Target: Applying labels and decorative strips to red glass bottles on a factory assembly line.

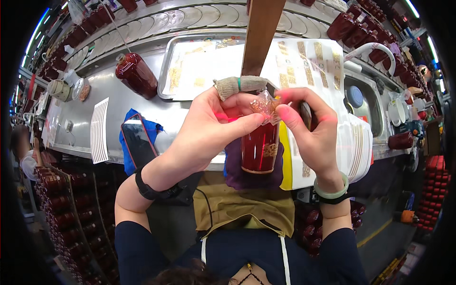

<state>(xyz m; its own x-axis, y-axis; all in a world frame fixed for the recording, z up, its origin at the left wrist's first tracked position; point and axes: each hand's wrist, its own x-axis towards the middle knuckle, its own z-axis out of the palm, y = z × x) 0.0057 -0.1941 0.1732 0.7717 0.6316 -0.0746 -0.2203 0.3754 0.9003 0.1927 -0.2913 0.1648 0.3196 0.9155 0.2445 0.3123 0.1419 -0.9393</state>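
My left hand (209, 118) and my right hand (311, 126) come together over a glossy red bottle (259, 147). Between their fingertips they pinch a crinkled clear film (265, 102) with gold pattern on it. The bottle lies or leans on a dark purple cloth (254, 176), its near end toward me, and bears a gold motif on its right side. My fingers hide its far end. Just beyond them is a grey knitted pad (240, 86) with a green band, at the foot of a wooden post (259, 40). Something dark, partly hidden, shows beside my right palm.
White sheets with gold decals (304, 61) cover the bench beyond, partly in a metal tray (166, 71). Another red bottle (137, 76) stands left, near a phone (137, 137) on blue cloth and a striped strip sheet (99, 130). A sink (375, 102) is at right; a plate conveyor (175, 20) runs behind.
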